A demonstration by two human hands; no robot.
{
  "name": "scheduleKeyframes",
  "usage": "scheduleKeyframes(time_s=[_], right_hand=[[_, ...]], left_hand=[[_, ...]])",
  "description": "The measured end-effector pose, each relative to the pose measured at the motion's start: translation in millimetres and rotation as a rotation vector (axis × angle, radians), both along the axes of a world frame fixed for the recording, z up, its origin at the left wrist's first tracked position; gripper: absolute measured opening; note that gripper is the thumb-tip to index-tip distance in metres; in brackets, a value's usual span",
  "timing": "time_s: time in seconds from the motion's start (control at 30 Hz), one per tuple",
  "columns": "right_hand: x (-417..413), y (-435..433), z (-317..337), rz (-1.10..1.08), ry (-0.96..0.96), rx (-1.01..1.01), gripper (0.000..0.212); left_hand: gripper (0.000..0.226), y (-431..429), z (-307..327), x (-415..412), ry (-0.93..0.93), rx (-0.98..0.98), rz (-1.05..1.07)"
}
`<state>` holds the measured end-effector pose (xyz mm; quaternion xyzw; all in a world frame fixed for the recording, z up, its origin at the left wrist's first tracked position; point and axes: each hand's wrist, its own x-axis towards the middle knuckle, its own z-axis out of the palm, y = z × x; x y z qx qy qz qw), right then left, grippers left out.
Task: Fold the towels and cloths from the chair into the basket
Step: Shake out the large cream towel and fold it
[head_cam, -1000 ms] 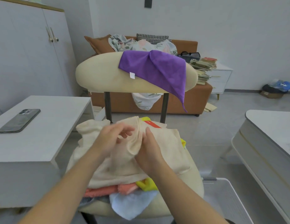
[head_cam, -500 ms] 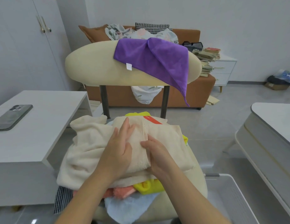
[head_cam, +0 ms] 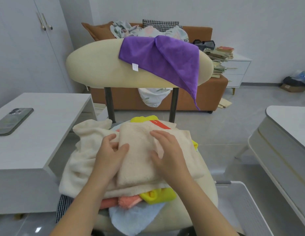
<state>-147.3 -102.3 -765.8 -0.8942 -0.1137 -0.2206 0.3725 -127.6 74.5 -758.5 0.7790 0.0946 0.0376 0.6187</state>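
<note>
Head view: your left hand (head_cam: 109,155) and right hand (head_cam: 169,155) both lie on the cream towel (head_cam: 139,165), which sits partly folded on top of the pile on the seat of the chair (head_cam: 97,68).

- Left hand: fingers loosely extended beside the folded panel's left edge, thumb resting on that edge.
- Right hand: palm down, fingers spread flat, pressing the panel's right side.
- Pile under the towel: a yellow cloth (head_cam: 158,195), a coral cloth (head_cam: 128,200), a light blue cloth (head_cam: 134,218) and a striped cloth (head_cam: 63,204), each showing only at the front edge.
- Purple cloth (head_cam: 162,58): draped over the right half of the chair's backrest, 1 corner hanging down.
- Basket (head_cam: 254,206): white, on the floor just beside the chair at your lower right.
- Phone (head_cam: 12,120): lying on the white table (head_cam: 49,133) at your left.
</note>
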Motion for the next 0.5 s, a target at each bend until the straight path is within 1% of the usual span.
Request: scheduleKeyframes(time_s=[0.07,0.1,0.13,0.17,0.2,0.27,0.3,0.37,0.4,0.43,0.5], right_hand=[[-3.4,4.7,-0.3,0.093,0.037,-0.117,0.049],[-6.6,7.8,-0.2,0.123,0.093,-0.161,0.051],[-9.9,9.5,-0.5,0.149,0.179,-0.168,0.051],[-11.8,8.7,-2.1,0.160,0.255,-0.137,0.051],[-13.2,6.7,-0.7,0.159,0.294,-0.058,0.050],[-13.3,3.9,4.8,0.116,0.331,0.199,0.045],[-10.6,1.1,8.4,0.088,0.373,0.381,0.040],[-5.7,-11.8,18.3,0.096,0.540,0.861,0.032],[-4.4,-17.9,21.7,0.095,0.640,1.084,0.033],[-2.9,-25.1,24.1,0.111,0.699,1.213,0.035],[-5.7,-37.9,28.8,0.217,0.783,1.313,0.036]], left_hand=[[0.032,1.6,3.0,0.8,0.086,-0.005,-0.042],[0.023,0.5,4.7,-0.2,0.098,-0.018,-0.055],[0.020,-2.1,7.2,-1.5,0.093,-0.053,-0.063],[0.021,-5.3,10.0,-2.5,0.072,-0.107,-0.078],[0.023,-8.9,12.5,-3.7,0.029,-0.166,-0.115],[0.026,-17.8,16.1,-9.0,-0.094,-0.208,-0.238],[0.031,-23.0,17.0,-12.4,-0.166,-0.170,-0.300],[0.037,-33.7,14.1,-16.0,-0.294,-0.035,-0.406],[0.039,-39.9,11.5,-16.4,-0.326,0.014,-0.462],[0.041,-45.9,8.7,-16.7,-0.340,0.049,-0.515],[0.045,-59.3,2.9,-17.8,-0.332,0.103,-0.594]])
